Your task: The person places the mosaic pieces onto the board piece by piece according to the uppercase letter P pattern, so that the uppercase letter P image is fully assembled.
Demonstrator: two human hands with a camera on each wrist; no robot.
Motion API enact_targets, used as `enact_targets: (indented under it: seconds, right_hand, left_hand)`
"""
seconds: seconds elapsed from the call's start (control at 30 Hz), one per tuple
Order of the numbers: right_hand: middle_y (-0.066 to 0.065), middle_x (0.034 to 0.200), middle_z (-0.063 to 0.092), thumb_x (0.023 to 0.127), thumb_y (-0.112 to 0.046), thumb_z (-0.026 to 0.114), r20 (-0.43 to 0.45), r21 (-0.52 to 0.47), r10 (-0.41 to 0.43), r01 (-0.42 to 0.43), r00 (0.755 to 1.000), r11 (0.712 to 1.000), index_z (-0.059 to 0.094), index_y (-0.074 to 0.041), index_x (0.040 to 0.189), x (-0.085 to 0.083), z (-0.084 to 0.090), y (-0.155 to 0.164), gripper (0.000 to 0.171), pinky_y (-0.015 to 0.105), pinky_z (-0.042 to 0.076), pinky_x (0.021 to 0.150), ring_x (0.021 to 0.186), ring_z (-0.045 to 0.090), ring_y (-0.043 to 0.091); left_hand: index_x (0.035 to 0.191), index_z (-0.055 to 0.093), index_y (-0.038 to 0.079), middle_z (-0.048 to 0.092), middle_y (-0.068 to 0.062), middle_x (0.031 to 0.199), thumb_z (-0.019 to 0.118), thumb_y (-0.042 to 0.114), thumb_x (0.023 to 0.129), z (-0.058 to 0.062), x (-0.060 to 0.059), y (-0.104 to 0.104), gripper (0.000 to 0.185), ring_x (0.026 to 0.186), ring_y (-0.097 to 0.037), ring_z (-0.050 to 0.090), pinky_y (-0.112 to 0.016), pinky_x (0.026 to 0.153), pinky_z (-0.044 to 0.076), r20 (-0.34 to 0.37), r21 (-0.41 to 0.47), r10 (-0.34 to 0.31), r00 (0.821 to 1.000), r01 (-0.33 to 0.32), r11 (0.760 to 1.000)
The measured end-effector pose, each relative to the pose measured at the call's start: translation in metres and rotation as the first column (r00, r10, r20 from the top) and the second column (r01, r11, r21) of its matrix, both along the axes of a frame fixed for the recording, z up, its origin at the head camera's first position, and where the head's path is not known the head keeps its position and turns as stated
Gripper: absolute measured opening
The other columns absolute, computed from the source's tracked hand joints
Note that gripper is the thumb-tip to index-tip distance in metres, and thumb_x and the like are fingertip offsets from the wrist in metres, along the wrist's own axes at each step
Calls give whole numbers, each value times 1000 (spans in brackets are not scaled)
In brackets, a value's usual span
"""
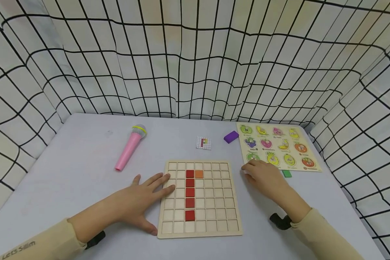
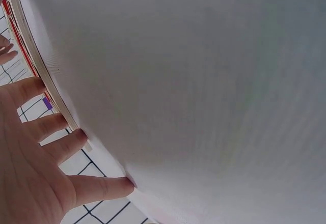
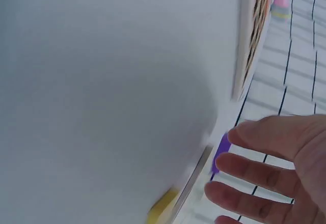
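One pink toy microphone point(image 1: 130, 147) lies far left on the grey table point(image 1: 84, 162), head with a yellow band pointing away.

Left hand point(image 1: 139, 202): fingers straight and spread, palm flat on the table, fingertips resting over the left edge of the grid board point(image 1: 214, 216). It grips nothing. The left wrist view shows the same spread fingers point(image 2: 56, 124) against the board's rim.

One wooden grid board, square, pale, centre of the table near the person, seven cells by seven. It holds five red squares point(image 1: 190, 194) in a single column, third from the left, running from the second row down to the sixth. One orange square point(image 1: 199, 174) sits just right of the top red one, touching it.

One small pattern card point(image 1: 203, 142) lies beyond the board. One purple block point(image 1: 231, 137) lies to its right, apart from the board.

Right hand point(image 1: 263, 177): on the table between the grid board and the fruit puzzle board point(image 1: 313, 159), fingers loosely bent, tips pointing left. Cannot tell whether it has hold of anything.

One fruit puzzle board, far right, twelve fruit pieces in three rows. One green block point(image 1: 287, 173) lies at its near edge, just right of the hand.
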State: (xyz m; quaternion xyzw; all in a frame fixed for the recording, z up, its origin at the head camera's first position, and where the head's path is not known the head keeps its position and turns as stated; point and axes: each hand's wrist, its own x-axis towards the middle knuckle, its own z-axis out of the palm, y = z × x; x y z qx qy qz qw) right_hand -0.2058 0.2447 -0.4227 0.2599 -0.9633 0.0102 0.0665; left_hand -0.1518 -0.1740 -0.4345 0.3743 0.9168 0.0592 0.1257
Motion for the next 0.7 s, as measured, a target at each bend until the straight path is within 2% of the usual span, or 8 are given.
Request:
enact_targets:
  seconds: [0.17,0.27,0.4,0.57,0.7]
  right_hand:
    - [10,110,73,90,-8,77,5,16,-133,133,991,991,77,-10,114,5,-1,43,24,42,57,71,89,69,29]
    - [15,112,70,92,-7,74,62,45,-234,232,970,972,76,-9,116,9,-1,70,25,45,55,67,88,64,32]
    - [20,116,67,91,-6,73,130,61,-327,321,936,945,73,-7,120,15,-1,97,29,49,53,64,93,63,39]
    - [22,120,69,90,-7,74,171,58,-364,360,915,931,69,-2,125,18,-3,113,35,54,55,71,104,65,43]
    - [23,116,69,91,-8,73,171,60,-391,387,904,920,71,1,121,17,-3,118,31,58,55,77,104,64,45]
  left_hand:
    - [164,31,25,19,-12,172,74,84,67,-1,1,-1,121,157,-38,23,-87,100,29,-2,0,-6,1000,6,1000]
    - [164,31,24,19,-13,172,75,83,68,1,1,0,121,157,-39,23,-87,99,29,-1,-2,-9,1000,9,1000]
    - [164,31,23,20,-13,172,75,82,69,1,2,0,120,157,-39,23,-86,99,30,-3,-9,-10,1000,10,1000]
    - [164,30,23,19,-13,172,76,81,69,2,2,-1,120,157,-39,22,-86,100,30,-8,-16,-6,1000,6,1000]
    - [164,31,23,19,-14,172,76,81,69,1,2,-1,120,157,-39,22,-86,100,30,-11,-9,-7,1000,7,1000]
